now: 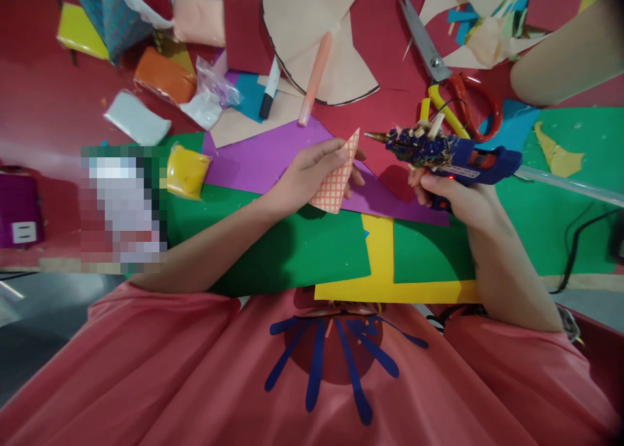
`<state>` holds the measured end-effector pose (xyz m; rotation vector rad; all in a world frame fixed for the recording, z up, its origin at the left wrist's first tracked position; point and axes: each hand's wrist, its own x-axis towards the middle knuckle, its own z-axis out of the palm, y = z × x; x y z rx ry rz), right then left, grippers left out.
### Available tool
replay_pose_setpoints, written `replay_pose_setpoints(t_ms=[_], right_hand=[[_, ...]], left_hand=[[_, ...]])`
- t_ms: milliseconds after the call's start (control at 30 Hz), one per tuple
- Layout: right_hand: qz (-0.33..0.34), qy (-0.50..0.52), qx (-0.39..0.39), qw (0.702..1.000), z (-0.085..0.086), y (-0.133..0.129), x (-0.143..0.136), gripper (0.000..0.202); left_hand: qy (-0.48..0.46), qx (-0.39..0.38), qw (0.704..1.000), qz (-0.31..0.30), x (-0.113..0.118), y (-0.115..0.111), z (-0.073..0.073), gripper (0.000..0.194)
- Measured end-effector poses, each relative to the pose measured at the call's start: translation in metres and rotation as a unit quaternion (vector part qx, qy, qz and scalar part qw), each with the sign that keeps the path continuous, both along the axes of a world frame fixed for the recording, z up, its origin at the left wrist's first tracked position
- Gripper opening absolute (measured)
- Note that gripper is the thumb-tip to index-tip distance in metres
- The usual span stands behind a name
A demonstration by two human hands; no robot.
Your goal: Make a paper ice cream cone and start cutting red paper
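Observation:
My left hand [312, 173] is closed round a small paper cone [335, 184] with an orange-and-white checked pattern, its tip pointing up and its wide end down. In my right hand [458, 196] is a blue glue gun [439, 148], its metal nozzle aimed left, close to the cone's tip but apart from it. Dried bits and strands cling to the gun's front, and a clear glue stick [575, 184] sticks out of its back. Purple paper [273, 163] and green paper [292, 251] lie beneath both hands.
Red-and-yellow-handled scissors [436, 69] lie beyond the glue gun. A peach marker [316, 78] and a black-and-white marker [270, 90] rest by a cut beige paper shape [312, 30]. Packets of clay, including a yellow one [188, 171], are at the left. A black cable [575, 244] runs at the right.

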<state>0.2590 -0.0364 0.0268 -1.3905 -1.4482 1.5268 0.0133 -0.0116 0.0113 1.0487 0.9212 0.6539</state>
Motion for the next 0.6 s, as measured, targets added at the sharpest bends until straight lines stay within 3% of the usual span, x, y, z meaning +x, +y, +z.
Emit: replay_pose_setpoints(t_ms=[367, 600], right_hand=[[-0.021, -0.038, -0.026, 0.999, 0.0031, -0.0005, -0.0057, 0.045], [0.004, -0.069, -0.025, 0.997, 0.0011, -0.0007, -0.0026, 0.040]], left_hand=[[0.003, 0.017, 1.000, -0.016, -0.0011, -0.0016, -0.0029, 0.035], [-0.008, 0.011, 1.000, -0.013, -0.0001, -0.0011, -0.0022, 0.029]])
